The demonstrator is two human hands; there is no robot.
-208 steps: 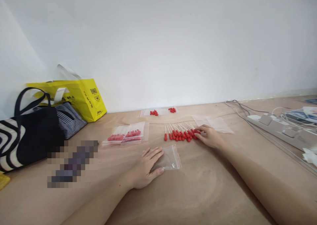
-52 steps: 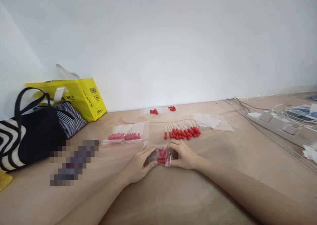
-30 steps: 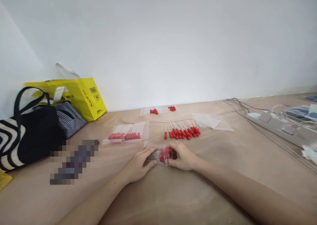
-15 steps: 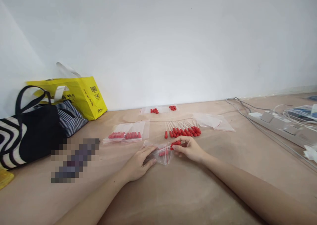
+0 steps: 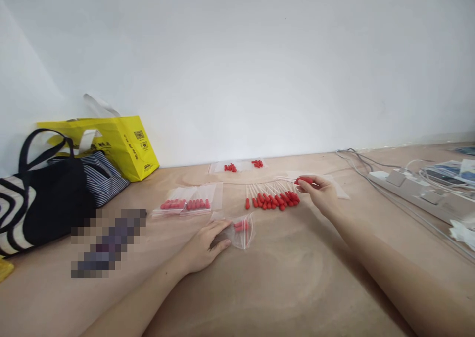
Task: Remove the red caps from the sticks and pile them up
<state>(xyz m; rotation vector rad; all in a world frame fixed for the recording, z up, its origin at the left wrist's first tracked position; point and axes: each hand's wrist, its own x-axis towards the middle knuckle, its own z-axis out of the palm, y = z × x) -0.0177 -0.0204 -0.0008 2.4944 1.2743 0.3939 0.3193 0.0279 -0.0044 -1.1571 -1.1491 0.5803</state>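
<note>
My left hand (image 5: 202,245) lies on the near end of a small clear zip bag (image 5: 239,229) on the brown surface; its fingers press the bag down, and a few red-tipped sticks show inside. My right hand (image 5: 322,192) is farther back and to the right, pinching one red-tipped stick (image 5: 301,180) just above the right end of a fanned row of red-tipped sticks (image 5: 270,199). Two filled clear bags (image 5: 187,201) lie to the left of the row.
A yellow shopping bag (image 5: 118,146), a striped pouch and a black-and-white tote (image 5: 40,198) sit at the left. More small bags (image 5: 241,166) lie by the wall, empty clear bags (image 5: 336,188) behind my right hand. A power strip (image 5: 419,193) with cables is at the right.
My right hand left the mouth of the zip bag and moved back and right to the row, now pinching one stick. My left hand stayed on the bag.
</note>
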